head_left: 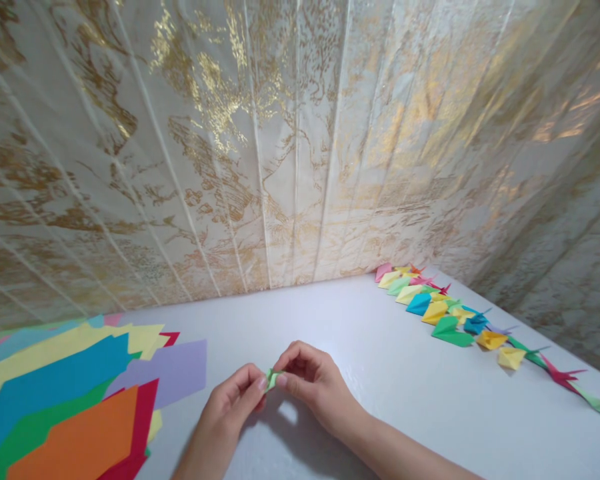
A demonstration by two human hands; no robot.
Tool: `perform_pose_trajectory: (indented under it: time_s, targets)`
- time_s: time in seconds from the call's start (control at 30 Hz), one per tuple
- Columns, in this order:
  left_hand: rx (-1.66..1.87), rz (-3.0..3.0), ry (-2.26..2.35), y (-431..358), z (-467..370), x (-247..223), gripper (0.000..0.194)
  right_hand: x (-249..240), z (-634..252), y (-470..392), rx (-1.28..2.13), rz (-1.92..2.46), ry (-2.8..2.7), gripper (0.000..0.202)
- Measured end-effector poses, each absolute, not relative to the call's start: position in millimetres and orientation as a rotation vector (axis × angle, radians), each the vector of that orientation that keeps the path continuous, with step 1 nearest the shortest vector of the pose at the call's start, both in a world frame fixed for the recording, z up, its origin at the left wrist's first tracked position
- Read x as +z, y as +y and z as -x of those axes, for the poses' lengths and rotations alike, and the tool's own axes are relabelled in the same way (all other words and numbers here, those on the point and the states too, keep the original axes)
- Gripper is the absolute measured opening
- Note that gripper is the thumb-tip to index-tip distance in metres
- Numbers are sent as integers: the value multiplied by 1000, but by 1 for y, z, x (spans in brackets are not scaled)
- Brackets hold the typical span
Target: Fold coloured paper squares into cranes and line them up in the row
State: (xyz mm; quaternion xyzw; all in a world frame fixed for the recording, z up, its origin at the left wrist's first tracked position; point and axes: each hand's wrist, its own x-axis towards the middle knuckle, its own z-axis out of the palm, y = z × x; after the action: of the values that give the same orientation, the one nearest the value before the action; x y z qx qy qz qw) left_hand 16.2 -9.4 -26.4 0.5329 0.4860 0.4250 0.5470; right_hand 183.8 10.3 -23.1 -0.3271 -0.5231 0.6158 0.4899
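Observation:
Between my two hands is a small piece of folded light green paper [273, 380], held just above the white table. My left hand [237, 393] pinches its left side with thumb and fingers. From the right, my right hand [315, 380] grips the other side between thumb and forefinger. Fingertips cover much of the paper, so its full folded shape is hidden.
Loose coloured paper sheets lie overlapping at the left, among them an orange sheet [80, 433] and a purple sheet [175, 373]. Rows of folded paper pieces, including a green one [450, 331], line the table's [300, 313] right side. A gold-patterned curtain [280, 167] hangs behind.

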Motion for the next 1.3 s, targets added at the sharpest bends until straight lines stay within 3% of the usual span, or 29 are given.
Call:
perform_pose_trajectory:
  time_s: [0.13, 0.23, 0.57, 0.83, 1.3]
  targets:
    - [1066, -1350, 1159, -14, -20, -22, 45, -26, -182, 12, 1568, 807, -1136, 40]
    - [1056, -1460, 1190, -15, -21, -22, 37, -26, -183, 12, 1588, 793, -1121, 39]
    - [1054, -1469, 1249, -15, -20, -21, 39, -24, -179, 9, 1510, 804, -1111, 33]
    - [1126, -1645, 1242, -15, -20, -13, 34, -22, -176, 8, 1574, 811, -1059, 41]
    - [1136, -1569, 1299, -11, -14, -33, 23, -31, -185, 10, 1248, 974, -1414, 6]
